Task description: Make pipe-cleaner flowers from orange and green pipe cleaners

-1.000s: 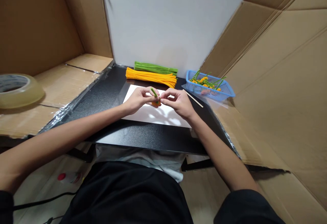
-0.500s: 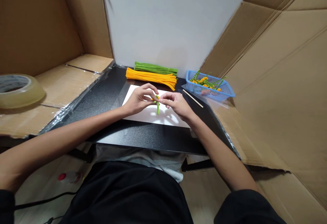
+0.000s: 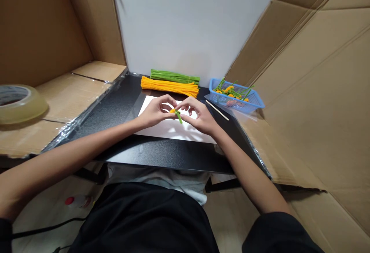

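Note:
Both hands meet over a white sheet (image 3: 162, 129) on the black table (image 3: 162, 154). My left hand (image 3: 157, 111) and my right hand (image 3: 199, 115) pinch a small pipe-cleaner piece (image 3: 176, 113) between their fingertips. It has an orange head and a short green stem that points down and to the right. The other fingers of each hand are curled and slightly spread above the sheet.
Bundles of green pipe cleaners (image 3: 175, 77) and orange pipe cleaners (image 3: 169, 86) lie at the table's back. A blue basket (image 3: 235, 101) with finished orange-and-green pieces sits at the right, a thin wooden stick (image 3: 217, 110) beside it. A tape roll (image 3: 17, 103) rests on cardboard at the left.
The green stem pointed up a second ago, swung down half a second ago, and now slants down-right. Both hands stayed together over the sheet, fingers shifting around the piece.

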Demonstrator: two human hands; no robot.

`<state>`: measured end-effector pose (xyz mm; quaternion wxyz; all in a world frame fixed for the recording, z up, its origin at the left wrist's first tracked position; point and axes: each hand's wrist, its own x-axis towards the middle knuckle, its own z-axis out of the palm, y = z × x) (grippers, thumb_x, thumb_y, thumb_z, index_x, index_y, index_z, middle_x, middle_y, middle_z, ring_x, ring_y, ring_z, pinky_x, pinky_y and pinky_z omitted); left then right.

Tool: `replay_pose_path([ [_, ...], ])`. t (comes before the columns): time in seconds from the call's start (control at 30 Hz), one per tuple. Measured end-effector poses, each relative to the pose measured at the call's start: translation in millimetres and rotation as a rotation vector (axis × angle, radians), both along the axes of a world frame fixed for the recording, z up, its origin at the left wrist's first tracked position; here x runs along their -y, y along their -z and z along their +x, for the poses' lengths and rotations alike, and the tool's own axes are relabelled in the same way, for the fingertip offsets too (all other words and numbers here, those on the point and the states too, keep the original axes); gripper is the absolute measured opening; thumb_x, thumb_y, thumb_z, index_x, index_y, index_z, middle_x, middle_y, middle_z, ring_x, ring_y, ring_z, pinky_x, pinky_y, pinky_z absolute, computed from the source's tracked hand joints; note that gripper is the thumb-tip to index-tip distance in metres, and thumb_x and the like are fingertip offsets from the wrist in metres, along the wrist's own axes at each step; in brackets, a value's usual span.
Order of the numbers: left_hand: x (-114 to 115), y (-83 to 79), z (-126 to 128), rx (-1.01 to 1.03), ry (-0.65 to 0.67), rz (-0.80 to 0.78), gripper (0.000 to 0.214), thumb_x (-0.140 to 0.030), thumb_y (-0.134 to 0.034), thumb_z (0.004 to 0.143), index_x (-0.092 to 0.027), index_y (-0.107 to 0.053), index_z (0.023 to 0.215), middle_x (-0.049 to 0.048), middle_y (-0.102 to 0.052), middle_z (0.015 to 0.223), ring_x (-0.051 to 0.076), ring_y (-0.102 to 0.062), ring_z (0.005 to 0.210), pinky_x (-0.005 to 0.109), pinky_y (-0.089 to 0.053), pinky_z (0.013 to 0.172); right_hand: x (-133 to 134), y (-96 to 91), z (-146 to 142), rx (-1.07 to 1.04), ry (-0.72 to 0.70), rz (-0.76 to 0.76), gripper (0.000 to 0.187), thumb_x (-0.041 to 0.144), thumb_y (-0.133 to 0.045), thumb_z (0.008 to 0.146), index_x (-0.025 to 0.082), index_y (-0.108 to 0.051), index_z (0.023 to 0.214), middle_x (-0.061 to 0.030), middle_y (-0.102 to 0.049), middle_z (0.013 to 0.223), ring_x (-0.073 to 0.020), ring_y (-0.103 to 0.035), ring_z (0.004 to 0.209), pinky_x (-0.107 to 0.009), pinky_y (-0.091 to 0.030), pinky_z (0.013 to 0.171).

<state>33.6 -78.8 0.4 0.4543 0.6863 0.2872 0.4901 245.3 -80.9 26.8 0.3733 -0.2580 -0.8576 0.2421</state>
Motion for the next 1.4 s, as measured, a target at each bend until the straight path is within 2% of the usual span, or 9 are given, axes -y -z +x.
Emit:
replay_pose_path([
  [0.13,-1.5,-1.8,-0.5,-0.054,0.119,-0.086,0.045,-0.034,-0.095,0.058,-0.014,-0.065,0.085,0.0034,-0.071,0.084,0.019,-0.073,0.074,0.030,-0.060,0.066,-3.4,-3.2,3.5,0.065,-0.118,-0.044,0.019,0.038,-0.068,0.091,0.026,-0.077,0.101,-0.0036,-0.064,0.092,-0.0166,-0.057,0.084,-0.029,-0.046,0.069],
  [0.3,-0.8,-1.5,-2.1,-0.102,0.240,-0.167,0.039,-0.029,-0.094,0.062,-0.014,-0.070,0.088,0.0045,-0.074,0.081,0.019,-0.074,0.075,0.031,-0.060,0.072,-7.7,2.2,3.1,-0.069,-0.161,-0.197,0.027,0.050,-0.079,0.081,0.023,-0.079,0.081,-0.0034,-0.068,0.082,-0.0163,-0.060,0.075,-0.032,-0.048,0.069],
  [0.47,0.3,-3.1,-3.6,-0.068,0.318,-0.241,0.035,-0.029,-0.093,0.064,-0.014,-0.072,0.088,0.0068,-0.076,0.085,0.019,-0.075,0.080,0.033,-0.061,0.080,-6.5,7.4,-0.4,-0.260,-0.179,-0.294,0.026,0.049,-0.087,0.072,0.024,-0.080,0.073,-0.0033,-0.067,0.079,-0.0161,-0.062,0.074,-0.033,-0.053,0.071],
  [0.7,4.6,-9.4,-2.4,-0.004,0.398,-0.312,0.035,-0.026,-0.095,0.062,-0.014,-0.071,0.084,0.0052,-0.076,0.080,0.019,-0.076,0.078,0.033,-0.062,0.080,0.9,12.9,-7.1,-0.419,-0.233,-0.489,0.024,0.041,-0.094,0.065,0.024,-0.078,0.069,-0.0004,-0.058,0.080,-0.0136,-0.059,0.074,-0.032,-0.057,0.067],
  [0.8,6.9,-9.3,-0.1,0.068,0.449,-0.397,0.034,-0.025,-0.096,0.060,-0.013,-0.071,0.080,0.0042,-0.075,0.077,0.017,-0.075,0.073,0.032,-0.063,0.077,1.3,17.9,-9.7,-0.481,-0.298,-0.512,0.022,0.038,-0.093,0.066,0.023,-0.077,0.069,0.0009,-0.056,0.078,-0.0120,-0.057,0.071,-0.029,-0.054,0.063],
  [0.93,8.5,-5.5,2.0,0.178,0.484,-0.534,0.032,-0.022,-0.096,0.059,-0.013,-0.071,0.077,0.0036,-0.075,0.082,0.015,-0.075,0.072,0.029,-0.062,0.075,1.4,21.6,-12.2,-0.525,-0.324,-0.469,0.022,0.039,-0.091,0.070,0.023,-0.076,0.069,0.0002,-0.056,0.076,-0.0128,-0.056,0.070,-0.029,-0.050,0.061],
  [1.1,5.5,0.5,3.4,0.266,0.431,-0.597,0.028,-0.021,-0.095,0.060,-0.012,-0.071,0.073,0.0047,-0.076,0.079,0.017,-0.075,0.073,0.029,-0.061,0.079,0.2,16.1,-10.5,-0.436,-0.251,-0.334,0.021,0.039,-0.089,0.073,0.023,-0.076,0.072,-0.0004,-0.060,0.075,-0.0134,-0.055,0.070,-0.029,-0.047,0.064],
  [1.23,3.0,3.5,6.9,0.279,0.296,-0.598,0.024,-0.018,-0.092,0.062,-0.011,-0.074,0.076,0.0078,-0.076,0.078,0.018,-0.075,0.079,0.032,-0.059,0.085,-4.5,12.2,-6.5,-0.329,-0.185,-0.175,0.022,0.042,-0.087,0.075,0.022,-0.077,0.075,-0.0017,-0.063,0.076,-0.0137,-0.055,0.069,-0.029,-0.045,0.064],
  [1.4,5.3,1.7,13.3,0.329,0.133,-0.628,0.028,-0.006,-0.083,0.059,-0.011,-0.068,0.081,0.0052,-0.073,0.077,0.018,-0.073,0.074,0.034,-0.059,0.081,-6.7,12.2,-3.8,-0.240,-0.175,-0.122,0.026,0.046,-0.086,0.075,0.022,-0.076,0.071,-0.0037,-0.065,0.080,-0.0163,-0.059,0.073,-0.030,-0.045,0.062],
])
